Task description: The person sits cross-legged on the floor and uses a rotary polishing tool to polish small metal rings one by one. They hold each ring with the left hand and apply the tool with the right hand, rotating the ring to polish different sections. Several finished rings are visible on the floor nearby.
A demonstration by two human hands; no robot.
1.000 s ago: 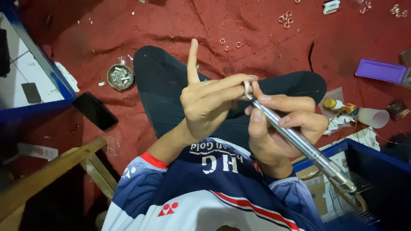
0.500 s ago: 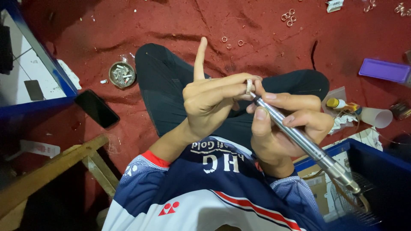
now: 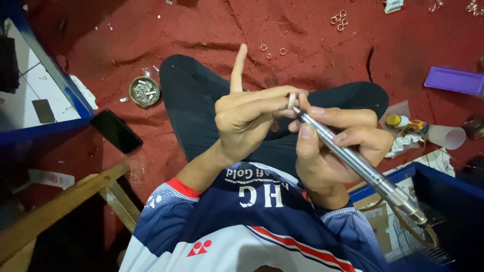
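While both hands are raised over the crossed legs [image 3: 201, 100] in dark trousers, I note the left hand [image 3: 247, 118] pinching a small silver ring [image 3: 291, 100] between thumb and bent fingers, with the index finger [image 3: 238, 68] pointing straight up and clear of the work. The ring sits at the tips of the left fingers, above the lap. The right hand [image 3: 338, 143] is closed around a slim metal rotary handpiece [image 3: 353, 158], held like a pen; its dark tip touches the ring from the right side. The handpiece body runs down and to the right, ending in a wider collar [image 3: 411, 211] over a blue crate [image 3: 443, 191].

Surroundings: a red cloth [image 3: 302, 30] covers the floor. Several loose rings [image 3: 339, 19] lie on it near the top edge, and two more [image 3: 272, 50] lie just beyond the knee. A round tin used as an ashtray [image 3: 144, 91] sits left of the knee, and a black phone [image 3: 116, 131] lies face up near it. At right I see a purple tray [image 3: 454, 80], a white paper cup [image 3: 446, 136] on its side and a small yellow-capped bottle [image 3: 398, 121]. A wooden frame [image 3: 65, 201] crosses the lower left.
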